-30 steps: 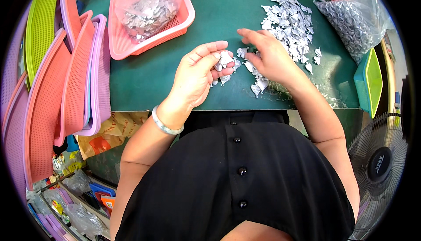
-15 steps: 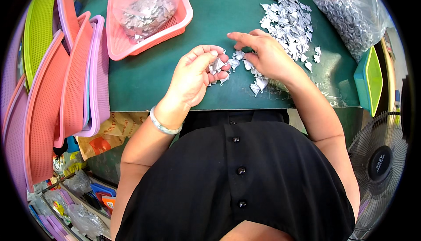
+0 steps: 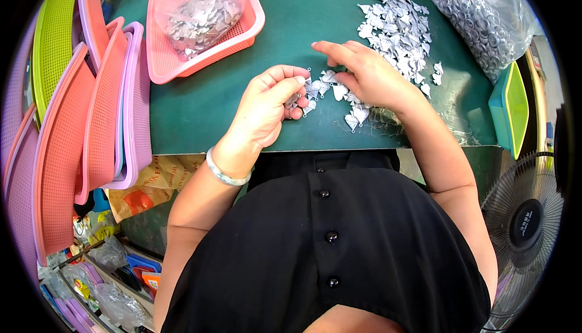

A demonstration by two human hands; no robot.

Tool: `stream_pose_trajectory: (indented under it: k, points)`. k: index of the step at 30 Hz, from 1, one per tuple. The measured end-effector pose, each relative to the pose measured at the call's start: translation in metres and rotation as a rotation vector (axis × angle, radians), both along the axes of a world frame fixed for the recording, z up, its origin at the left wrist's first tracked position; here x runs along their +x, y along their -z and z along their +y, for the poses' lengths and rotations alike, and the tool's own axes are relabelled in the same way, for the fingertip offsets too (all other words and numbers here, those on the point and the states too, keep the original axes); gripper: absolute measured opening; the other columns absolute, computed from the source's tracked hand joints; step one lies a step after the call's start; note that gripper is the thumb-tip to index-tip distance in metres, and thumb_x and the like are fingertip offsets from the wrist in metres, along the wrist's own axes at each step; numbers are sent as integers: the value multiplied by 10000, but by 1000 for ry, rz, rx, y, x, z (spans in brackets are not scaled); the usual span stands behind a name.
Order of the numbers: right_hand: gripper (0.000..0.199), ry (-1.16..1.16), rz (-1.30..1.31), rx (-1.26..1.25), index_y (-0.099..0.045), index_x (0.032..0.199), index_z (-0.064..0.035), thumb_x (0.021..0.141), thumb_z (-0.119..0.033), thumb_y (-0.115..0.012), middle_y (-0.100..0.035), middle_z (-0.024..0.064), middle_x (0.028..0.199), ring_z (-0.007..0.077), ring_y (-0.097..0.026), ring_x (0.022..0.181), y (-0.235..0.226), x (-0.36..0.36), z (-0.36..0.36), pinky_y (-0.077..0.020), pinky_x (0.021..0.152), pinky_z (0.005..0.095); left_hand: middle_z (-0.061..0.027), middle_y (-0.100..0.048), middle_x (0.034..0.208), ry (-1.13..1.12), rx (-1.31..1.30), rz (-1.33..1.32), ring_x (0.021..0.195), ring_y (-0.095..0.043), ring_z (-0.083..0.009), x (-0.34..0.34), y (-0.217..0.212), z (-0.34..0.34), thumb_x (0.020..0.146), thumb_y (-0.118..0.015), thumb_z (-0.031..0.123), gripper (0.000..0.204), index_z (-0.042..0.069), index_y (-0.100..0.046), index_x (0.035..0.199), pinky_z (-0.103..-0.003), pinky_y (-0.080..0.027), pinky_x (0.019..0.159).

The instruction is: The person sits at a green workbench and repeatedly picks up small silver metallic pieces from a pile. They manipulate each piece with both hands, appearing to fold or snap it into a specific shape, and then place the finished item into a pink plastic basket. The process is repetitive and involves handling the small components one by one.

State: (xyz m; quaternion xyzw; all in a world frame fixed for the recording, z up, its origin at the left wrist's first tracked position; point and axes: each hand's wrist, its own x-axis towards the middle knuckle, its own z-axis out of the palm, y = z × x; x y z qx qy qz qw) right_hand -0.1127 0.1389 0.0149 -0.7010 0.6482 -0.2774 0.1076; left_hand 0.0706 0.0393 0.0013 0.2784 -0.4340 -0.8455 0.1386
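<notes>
We see the left hand (image 3: 267, 106) pinched shut on small silver charms (image 3: 295, 99); the right hand (image 3: 364, 75) lies open, fingers flat on loose charms (image 3: 339, 90). Both rest over the green desk (image 3: 200, 115).

Small silver heart-shaped charms (image 3: 339, 93), each with a tiny loop, lay flat in a loose cluster on the green counter (image 3: 200, 115); a larger scattered heap of charms (image 3: 397, 27) spread well beyond them.

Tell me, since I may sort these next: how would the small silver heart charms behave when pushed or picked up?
The heart charms look thin, flat and stiff, so they would probably slide across the green table rather than roll. Each seems light. Their shiny faces may slip in a fingertip grip.
</notes>
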Motion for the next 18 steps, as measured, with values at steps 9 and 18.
stream_pose_trajectory:
  k: [9, 18]
  points:
    - [517, -39, 124, 69, -482, 1183, -49, 701, -60, -666, -620, 130, 828, 296, -578, 820, -6, 4, 1, -481, 701, 396, -32, -541, 731, -21, -25, -48, 624, -530, -100, -2, -7, 4, 869, -536, 99, 150, -5, -574, 970, -198, -409, 501]
    - [514, 27, 154, 22, -462, 1182, -22, 708, -54, -658, -617, 154, 822, 331, -590, 819, -2, 14, 1, -483, 702, 408, -29, -540, 735, -24, -22, -30, 620, -524, -105, -2, -4, 4, 867, -537, 95, 144, -5, -574, 963, -206, -412, 503]
